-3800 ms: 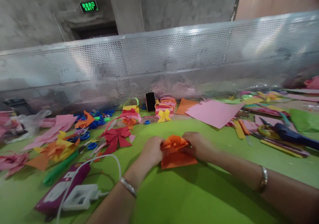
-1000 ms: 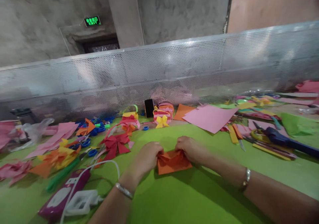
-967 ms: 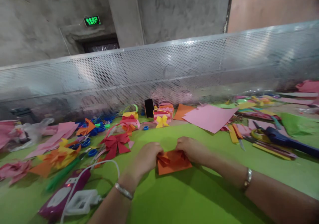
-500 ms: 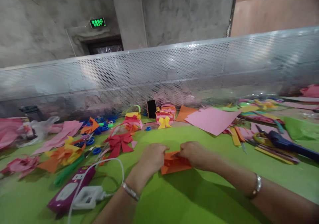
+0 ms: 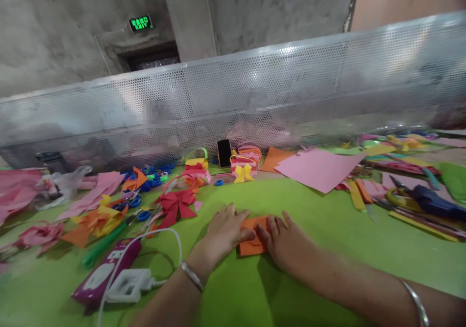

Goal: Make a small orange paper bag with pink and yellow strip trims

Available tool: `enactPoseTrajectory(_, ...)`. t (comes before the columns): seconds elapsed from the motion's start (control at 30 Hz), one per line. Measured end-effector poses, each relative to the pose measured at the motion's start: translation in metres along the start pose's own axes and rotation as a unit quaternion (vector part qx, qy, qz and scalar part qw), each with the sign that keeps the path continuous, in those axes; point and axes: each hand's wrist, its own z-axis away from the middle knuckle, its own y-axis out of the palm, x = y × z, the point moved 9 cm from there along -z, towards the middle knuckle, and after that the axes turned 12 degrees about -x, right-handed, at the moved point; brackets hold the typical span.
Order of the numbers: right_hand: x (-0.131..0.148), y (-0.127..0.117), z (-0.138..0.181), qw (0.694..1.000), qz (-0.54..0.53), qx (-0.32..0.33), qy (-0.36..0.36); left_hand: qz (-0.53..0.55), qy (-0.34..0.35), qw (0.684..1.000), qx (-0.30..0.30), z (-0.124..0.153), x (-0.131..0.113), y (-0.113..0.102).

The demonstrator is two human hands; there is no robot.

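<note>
A folded piece of orange paper (image 5: 252,248) lies flat on the green tabletop (image 5: 233,293) in front of me. My left hand (image 5: 224,229) rests at its left edge, fingers spread and thumb on the paper. From the other side my right hand (image 5: 291,242) presses down on the right part, its fingers apart and covering that edge. A crease runs across the paper between my thumbs. Beyond my left hand lies a red paper bow (image 5: 177,206).
On the left are a purple power strip (image 5: 105,274) with a white charger (image 5: 129,286) and cable. Pink sheets (image 5: 322,169), a phone (image 5: 224,153) and small paper bags (image 5: 245,162) stand or lie at the back. A dark blue-handled tool (image 5: 437,201) is at right.
My fingers have gone from pinching the paper's far edge to lying spread on it. The orange paper now sits flatter and looks narrower. The view has shifted slightly.
</note>
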Motion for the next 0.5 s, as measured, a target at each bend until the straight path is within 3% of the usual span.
enactPoseTrajectory(0.2, -0.003, 0.0, 0.003, 0.999, 0.006, 0.037, 0.019, 0.139, -0.047, 0.989, -0.004, 0.0, 0.011, -0.006)
enactPoseTrajectory(0.33, -0.028, -0.021, 0.001, 0.991, -0.109, 0.014, 0.079, 0.197, -0.078, 0.977, -0.005, 0.0, 0.005, -0.009)
enactPoseTrajectory(0.43, -0.076, -0.033, 0.001, 0.943, -0.231, -0.034, 0.237, 0.25, -0.104, 0.962, -0.021, -0.001, 0.003, -0.012)
enactPoseTrajectory(0.5, -0.101, -0.029, 0.005, 0.873, -0.343, -0.057, 0.342, 0.298, -0.11, 0.947, -0.045, -0.002, 0.004, -0.017)
